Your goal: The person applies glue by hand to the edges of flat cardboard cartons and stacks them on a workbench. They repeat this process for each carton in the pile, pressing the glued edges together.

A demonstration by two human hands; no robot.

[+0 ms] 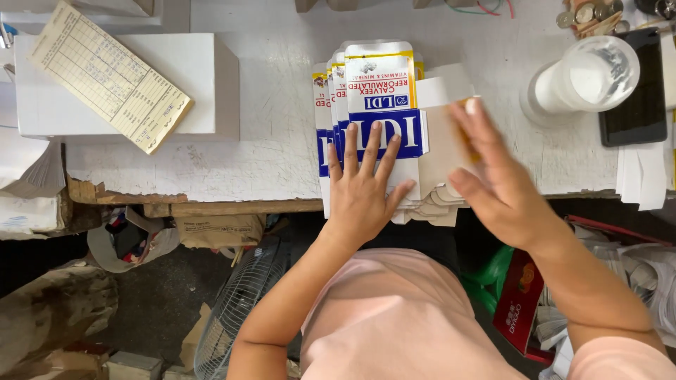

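**Hands on a fan of flat cartons at the table edge**

My left hand (366,184) lies flat, fingers spread, pressing on the stack of flat cartons (377,95) at centre frame; it grips nothing. The cartons are unfolded printed card, white with blue and yellow bands, fanned so their left edges step outward, grey tabs overhanging the table's lower edge. My right hand (493,179), blurred, is open, its fingertips on the plain grey side of the rightmost carton; I cannot tell whether it pinches the card. The table (267,141) is rough, white-painted, its near edge chipped to bare wood. At upper left a white box (204,91) carries a tan ruled pad (109,77) lying askew. At upper right a clear plastic cup (588,74) holds something white, beside a black phone (637,105). Bare tabletop lies between box and cartons. Below the edge, lower left, a wire fan guard (239,309).
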